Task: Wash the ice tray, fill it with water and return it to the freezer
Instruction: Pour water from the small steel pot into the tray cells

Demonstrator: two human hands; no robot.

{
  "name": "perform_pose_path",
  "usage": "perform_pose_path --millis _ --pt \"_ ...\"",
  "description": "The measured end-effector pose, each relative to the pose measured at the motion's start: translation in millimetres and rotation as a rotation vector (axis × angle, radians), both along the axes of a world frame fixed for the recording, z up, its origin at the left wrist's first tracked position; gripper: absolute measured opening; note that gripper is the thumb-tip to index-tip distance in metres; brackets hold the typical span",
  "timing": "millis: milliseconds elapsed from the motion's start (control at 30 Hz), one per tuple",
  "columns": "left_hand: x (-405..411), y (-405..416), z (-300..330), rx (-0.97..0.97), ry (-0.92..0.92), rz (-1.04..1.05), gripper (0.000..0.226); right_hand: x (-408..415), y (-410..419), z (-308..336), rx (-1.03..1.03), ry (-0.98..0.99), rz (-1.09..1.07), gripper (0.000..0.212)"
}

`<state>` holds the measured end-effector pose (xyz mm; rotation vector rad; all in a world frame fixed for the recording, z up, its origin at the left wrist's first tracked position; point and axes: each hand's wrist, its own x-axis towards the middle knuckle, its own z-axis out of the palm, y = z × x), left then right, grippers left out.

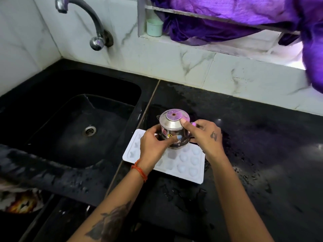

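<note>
While the steel pot is held tilted over the ice tray on the wet counter beside the sink, its body is gripped by the left hand and its handle side by the right hand. Overfilling could be caused by too steep a tilt. Stickers are seen; nothing can be read.

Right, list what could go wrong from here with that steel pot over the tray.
1. The steel pot, held by the left hand and right hand, hangs over one end of the ice tray; a fast pour could miss the small cells and flood the wet counter.
2. The right index finger rests on the lid; if it slips, the lid may drop.
3. Carrying a full, shallow tray could spill it.
</note>
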<state>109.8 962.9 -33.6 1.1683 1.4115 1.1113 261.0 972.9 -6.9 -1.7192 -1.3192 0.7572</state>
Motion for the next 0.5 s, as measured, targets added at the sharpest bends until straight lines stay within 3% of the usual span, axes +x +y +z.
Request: perform_pose_path --millis 167,300,433,500 --pt "0 -17 -8 -0.055 -0.055 0.026 0.075 -1 -14 7 0.002 -0.081 0.000 0.052" --pt "-1 -26 -8 -0.067 -0.125 0.008 0.057 -6 -19 15 -0.018 -0.176 0.014 0.052" --pt "-3 -32 -11 -0.072 -0.149 0.006 0.067 -16 -23 27 -0.039 -0.334 0.044 0.051" --pt "-5 -33 -12 -0.078 -0.154 0.006 0.061 -21 -22 31 -0.042 -0.390 0.065 0.052"
